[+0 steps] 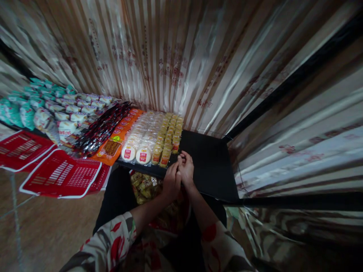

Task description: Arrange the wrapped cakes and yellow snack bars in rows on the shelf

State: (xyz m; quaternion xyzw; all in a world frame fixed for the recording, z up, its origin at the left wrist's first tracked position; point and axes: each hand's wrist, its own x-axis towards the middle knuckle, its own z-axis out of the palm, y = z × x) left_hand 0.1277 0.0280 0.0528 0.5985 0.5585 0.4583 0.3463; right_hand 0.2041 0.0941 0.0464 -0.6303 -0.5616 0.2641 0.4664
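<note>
Gold-yellow, oblong, plastic-wrapped snacks [166,145] in rows on a flat black shelf [210,166], right of round white wrapped crackers [143,155]. Bare left hand [171,182] against bare right hand [186,169] at the shelf's front edge, just beside the snacks, fingers curled; too dim to tell of anything held between. Below, between dark-trousered legs [112,200], loose pile of similar gold snacks [144,185], partly hidden by left forearm [150,212].

I can't read any words: the marks on the round white snacks [143,155], yellow packets [166,155], orange bags [121,128] and curtain [176,64] are too small or blurry.
</note>
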